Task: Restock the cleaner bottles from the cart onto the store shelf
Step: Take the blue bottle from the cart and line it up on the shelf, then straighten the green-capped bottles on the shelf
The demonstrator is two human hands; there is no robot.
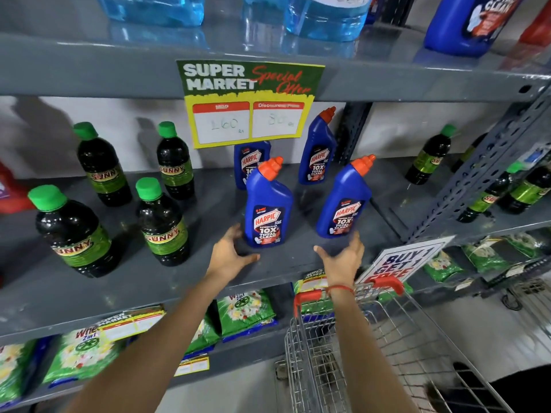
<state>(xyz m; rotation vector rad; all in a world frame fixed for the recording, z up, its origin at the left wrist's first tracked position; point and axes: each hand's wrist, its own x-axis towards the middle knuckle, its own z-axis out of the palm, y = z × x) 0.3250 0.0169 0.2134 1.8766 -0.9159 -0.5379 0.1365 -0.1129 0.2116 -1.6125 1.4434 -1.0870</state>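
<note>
Four blue Harpic bottles w/ orange caps stand on the grey shelf [190, 281], about the middle. Front left bottle [267, 210] and front right bottle [346, 204] are near the shelf edge, a gap between them. Back left bottle [250, 162] is partly hidden behind the yellow price sign [249, 104]. Back right bottle [318, 150] stands behind the gap, by the dark post.

Left hand [231, 254] is open, fingers spread, right beside the bottom of the front left bottle. Fingertips look like they touch it, but can't tell for sure. Right hand [343, 257] is open too, just below the front right bottle, not holding it. Red thread on that wrist.

Dark bottles w/ green caps [162, 222] stand to the left on the same shelf, more on the far right. Wire cart [387, 338] w/ red handle is below the right arm. Can't see any bottles in it. Green bags [244, 311] sit on the shelf below.
</note>
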